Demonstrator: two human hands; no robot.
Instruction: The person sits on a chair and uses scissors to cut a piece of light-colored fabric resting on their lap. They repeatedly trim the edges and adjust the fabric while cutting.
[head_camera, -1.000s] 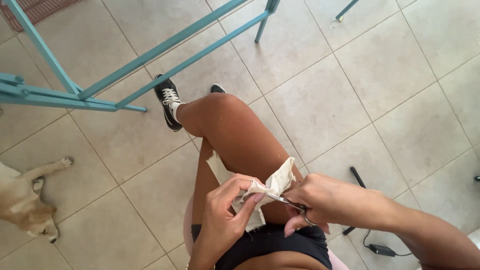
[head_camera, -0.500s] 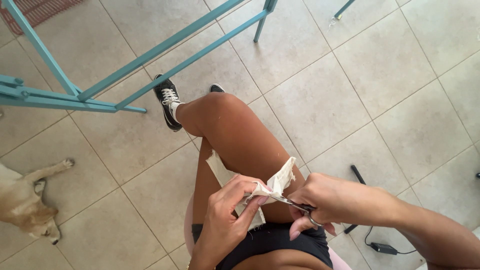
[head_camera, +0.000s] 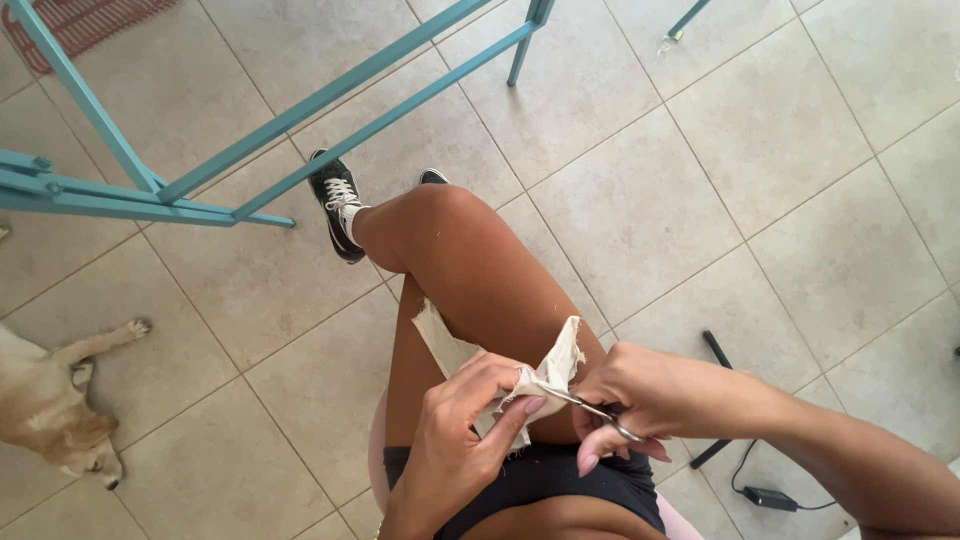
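Note:
I sit with my legs crossed over a tiled floor. My left hand (head_camera: 462, 430) pinches a frayed piece of cream cloth (head_camera: 553, 366) that drapes over my thigh. My right hand (head_camera: 645, 400) grips small metal scissors (head_camera: 585, 408), whose blades point left into the cloth's edge between my two hands. A longer strip of the same cloth (head_camera: 440, 338) hangs down between my legs. The blade tips are partly hidden by the fabric and my left thumb.
A turquoise metal frame (head_camera: 300, 110) stands on the floor ahead and to the left. A tan dog (head_camera: 45, 400) lies at the left edge. A black cable with a small adapter (head_camera: 770, 497) and a black bar (head_camera: 718, 350) lie on the tiles at the right.
My hands and the cloth have barely shifted; the scissors stay at the cloth's edge. The dog sits slightly lower in view.

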